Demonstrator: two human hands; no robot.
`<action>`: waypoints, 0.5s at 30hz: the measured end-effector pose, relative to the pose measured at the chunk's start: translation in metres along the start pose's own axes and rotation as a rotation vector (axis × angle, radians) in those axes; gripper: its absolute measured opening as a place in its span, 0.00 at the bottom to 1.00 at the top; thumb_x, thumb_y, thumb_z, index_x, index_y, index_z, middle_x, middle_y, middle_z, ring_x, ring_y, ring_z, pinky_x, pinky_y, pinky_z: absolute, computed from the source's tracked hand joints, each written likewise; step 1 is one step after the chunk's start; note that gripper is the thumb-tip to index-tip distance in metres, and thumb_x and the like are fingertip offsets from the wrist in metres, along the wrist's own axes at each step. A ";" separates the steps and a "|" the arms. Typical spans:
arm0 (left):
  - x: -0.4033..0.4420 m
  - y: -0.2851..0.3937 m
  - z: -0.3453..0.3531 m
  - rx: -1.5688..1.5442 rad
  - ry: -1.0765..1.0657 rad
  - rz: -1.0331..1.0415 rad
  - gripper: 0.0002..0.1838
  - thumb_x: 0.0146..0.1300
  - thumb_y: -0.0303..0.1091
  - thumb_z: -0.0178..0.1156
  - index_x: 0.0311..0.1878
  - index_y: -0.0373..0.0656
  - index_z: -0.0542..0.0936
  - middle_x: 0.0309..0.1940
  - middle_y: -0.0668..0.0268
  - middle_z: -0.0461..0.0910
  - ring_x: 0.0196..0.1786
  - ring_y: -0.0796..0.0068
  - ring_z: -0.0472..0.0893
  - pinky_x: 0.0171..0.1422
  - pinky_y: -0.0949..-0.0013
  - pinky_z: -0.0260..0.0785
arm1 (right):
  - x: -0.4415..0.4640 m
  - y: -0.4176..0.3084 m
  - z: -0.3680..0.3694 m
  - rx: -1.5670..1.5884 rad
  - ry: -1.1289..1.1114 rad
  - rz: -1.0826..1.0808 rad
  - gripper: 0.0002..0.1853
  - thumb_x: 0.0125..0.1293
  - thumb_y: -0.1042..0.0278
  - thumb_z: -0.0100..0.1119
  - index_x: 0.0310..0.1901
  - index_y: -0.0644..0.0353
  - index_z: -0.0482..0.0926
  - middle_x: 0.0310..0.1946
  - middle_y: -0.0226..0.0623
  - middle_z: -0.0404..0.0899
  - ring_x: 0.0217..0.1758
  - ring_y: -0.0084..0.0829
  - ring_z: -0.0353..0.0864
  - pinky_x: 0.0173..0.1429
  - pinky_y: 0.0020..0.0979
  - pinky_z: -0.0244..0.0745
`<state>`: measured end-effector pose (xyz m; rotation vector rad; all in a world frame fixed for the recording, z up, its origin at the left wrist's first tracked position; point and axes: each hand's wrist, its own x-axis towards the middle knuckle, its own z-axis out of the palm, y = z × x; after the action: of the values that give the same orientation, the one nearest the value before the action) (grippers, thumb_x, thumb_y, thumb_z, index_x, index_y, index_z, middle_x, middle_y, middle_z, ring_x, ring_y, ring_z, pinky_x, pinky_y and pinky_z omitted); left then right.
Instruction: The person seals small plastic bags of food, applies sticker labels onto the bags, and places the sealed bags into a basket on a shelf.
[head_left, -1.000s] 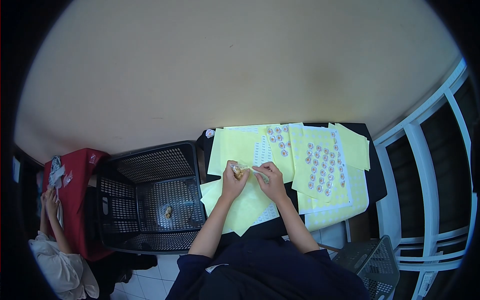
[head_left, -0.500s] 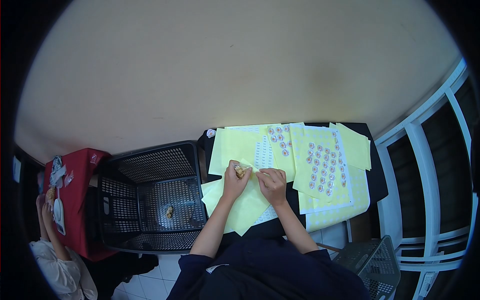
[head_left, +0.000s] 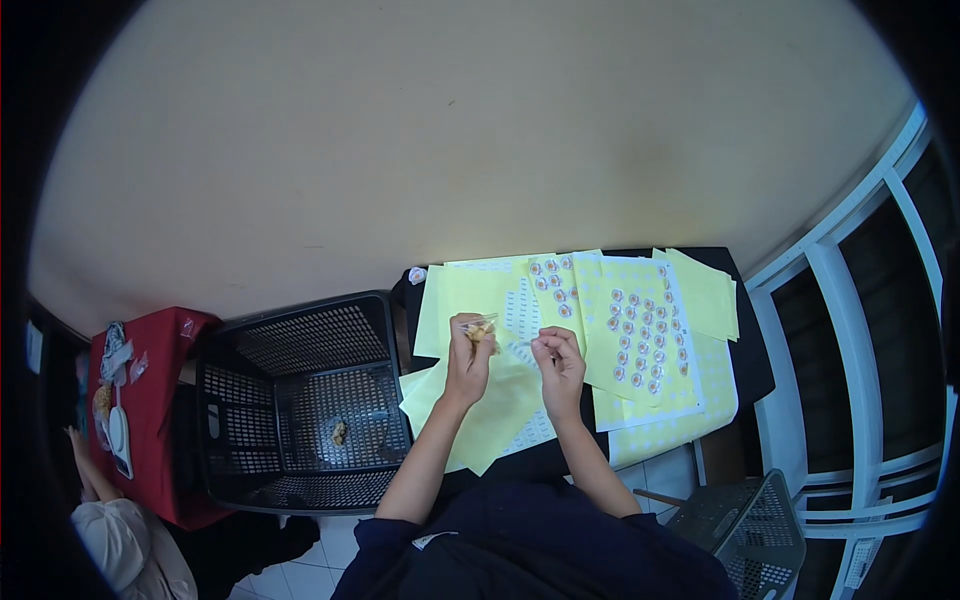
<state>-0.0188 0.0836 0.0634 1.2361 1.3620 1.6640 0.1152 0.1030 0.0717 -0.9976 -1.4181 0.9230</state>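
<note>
Clear bag (head_left: 483,328) of pale-brown pieces, grasped in left hand (head_left: 466,368) over yellow sheets (head_left: 490,400). Right hand (head_left: 562,368) near it, fingers bent (whether pinching anything, cannot tell). Black basket (head_left: 335,395), left, one small item (head_left: 339,433) inside.

Clear, glossy plastic is seen on the bag (head_left: 483,326) held in the left fingers (head_left: 461,322). Yellow sheets (head_left: 462,297) spread below both hands: smooth, matt paper. Round stickers (head_left: 628,328), right of the right fingers (head_left: 556,344): shiny film look. Worktop (head_left: 753,358) is covered in matt black cloth. Big crate (head_left: 297,507), left of the left fingers: black plastic, perforated. Side table (head_left: 155,440), farther left: draped in red cloth. Wall (head_left: 400,150) beyond the fingers: matt, mostly smooth.
</note>
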 end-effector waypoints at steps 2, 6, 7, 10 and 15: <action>-0.001 0.016 0.005 -0.132 -0.064 -0.174 0.16 0.56 0.27 0.55 0.43 0.37 0.60 0.39 0.59 0.69 0.37 0.75 0.70 0.40 0.73 0.66 | 0.005 -0.026 0.001 0.310 -0.038 0.169 0.03 0.54 0.75 0.57 0.30 0.65 0.77 0.40 0.35 0.70 0.42 0.22 0.69 0.42 0.20 0.63; -0.012 0.035 0.012 -0.271 -0.073 -0.034 0.13 0.57 0.23 0.53 0.44 0.36 0.64 0.38 0.61 0.72 0.43 0.76 0.74 0.45 0.75 0.69 | 0.008 -0.046 0.000 0.227 -0.117 0.121 0.04 0.55 0.75 0.56 0.31 0.66 0.76 0.41 0.36 0.69 0.39 0.20 0.69 0.41 0.19 0.65; -0.014 0.040 0.011 -0.257 -0.062 -0.050 0.13 0.56 0.23 0.54 0.43 0.35 0.64 0.38 0.60 0.73 0.43 0.75 0.75 0.45 0.75 0.70 | 0.007 -0.048 0.001 0.250 -0.123 0.119 0.04 0.55 0.75 0.56 0.31 0.67 0.76 0.41 0.36 0.69 0.38 0.20 0.70 0.40 0.19 0.66; -0.020 0.051 0.009 -0.206 -0.057 -0.059 0.14 0.54 0.23 0.57 0.43 0.35 0.66 0.38 0.59 0.74 0.43 0.74 0.76 0.45 0.74 0.71 | 0.004 -0.054 0.005 0.316 -0.136 0.119 0.04 0.56 0.76 0.55 0.32 0.68 0.76 0.41 0.37 0.69 0.36 0.20 0.71 0.38 0.19 0.69; -0.026 0.058 0.008 -0.110 -0.056 -0.023 0.15 0.53 0.21 0.58 0.42 0.37 0.66 0.38 0.62 0.74 0.42 0.76 0.75 0.43 0.75 0.70 | 0.001 -0.058 0.008 0.358 -0.137 0.119 0.05 0.56 0.76 0.55 0.32 0.68 0.76 0.40 0.37 0.69 0.35 0.20 0.71 0.36 0.20 0.71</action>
<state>0.0018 0.0488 0.1132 1.1904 1.2305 1.6533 0.1034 0.0841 0.1261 -0.7655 -1.2555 1.3024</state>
